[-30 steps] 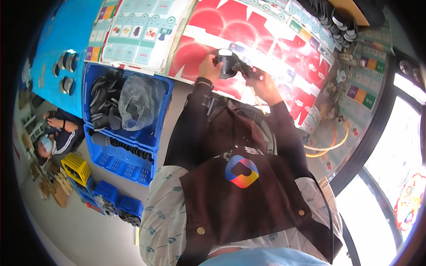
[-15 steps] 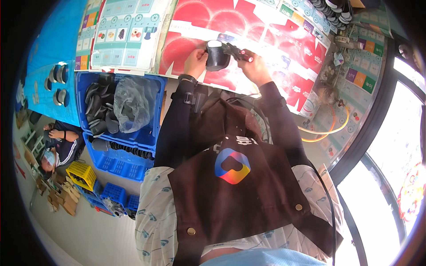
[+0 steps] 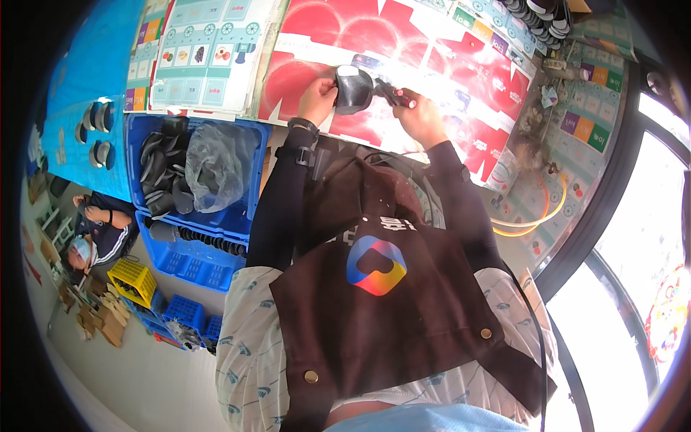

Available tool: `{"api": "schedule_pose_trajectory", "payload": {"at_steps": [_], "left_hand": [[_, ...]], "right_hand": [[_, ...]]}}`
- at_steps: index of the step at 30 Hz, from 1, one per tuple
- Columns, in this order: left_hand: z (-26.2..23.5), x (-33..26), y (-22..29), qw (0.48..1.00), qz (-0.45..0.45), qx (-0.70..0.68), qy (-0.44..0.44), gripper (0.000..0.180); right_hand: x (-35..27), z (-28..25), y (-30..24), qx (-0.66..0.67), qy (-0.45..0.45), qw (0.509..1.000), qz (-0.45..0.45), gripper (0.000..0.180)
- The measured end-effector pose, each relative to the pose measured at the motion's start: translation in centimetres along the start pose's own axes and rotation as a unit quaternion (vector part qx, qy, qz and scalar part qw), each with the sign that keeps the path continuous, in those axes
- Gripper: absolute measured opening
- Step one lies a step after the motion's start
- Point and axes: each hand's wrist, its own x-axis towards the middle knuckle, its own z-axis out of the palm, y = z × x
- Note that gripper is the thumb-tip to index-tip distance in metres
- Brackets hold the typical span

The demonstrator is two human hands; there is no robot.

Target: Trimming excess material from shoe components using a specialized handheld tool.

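My left hand [image 3: 317, 99] grips a black cup-shaped part [image 3: 353, 89] above the work table covered in red and white printed sheets [image 3: 309, 43]. My right hand [image 3: 419, 119] holds a thin tool with a red tip [image 3: 397, 97] whose end touches the side of the black part. Both forearms wear dark sleeves, with a strap on the left wrist. A dark apron with a coloured emblem [image 3: 376, 265] fills the lower middle of the view.
A blue crate [image 3: 194, 180] at my left holds several black parts and a clear plastic bag [image 3: 219, 164]. More blue and yellow crates [image 3: 133, 282] stand on the floor, where another person [image 3: 93, 230] sits. Stacked black parts [image 3: 540, 18] lie at the table's far right.
Both hands have lifted the black part and the tool farther up and slightly left over the table. The view has tilted with them.
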Motion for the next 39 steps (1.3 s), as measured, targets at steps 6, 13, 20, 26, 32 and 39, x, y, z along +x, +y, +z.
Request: {"api": "schedule_pose_trajectory", "payload": {"at_steps": [6,13,20,26,32,39], "left_hand": [[0.3,0.0,0.4,0.998,0.03,0.053,0.01,0.028],[0.2,-0.2,0.2,0.998,0.019,0.057,0.016,0.028],[-0.1,-0.1,0.2,1.0,0.005,-0.007,0.001,0.027],[0.3,-0.6,1.3,1.0,-0.01,-0.019,-0.005,0.028],[-0.5,-0.5,1.5,0.998,-0.019,0.05,-0.024,0.031],[0.1,-1.1,2.4,0.999,-0.021,0.006,-0.032,0.03]], "right_hand": [[-0.3,0.6,-0.5,0.007,0.007,1.0,0.013,0.034],[-2.3,0.1,0.2,-0.04,0.021,0.999,0.017,0.034],[-0.8,0.4,-0.5,0.03,0.027,0.999,-0.019,0.035],[-1.0,-0.1,0.5,0.004,0.007,0.998,-0.064,0.028],[-1.2,0.2,0.1,-0.028,-0.094,0.994,-0.05,0.029],[-2.6,0.9,1.1,0.011,-0.043,0.998,-0.032,0.031]]}}
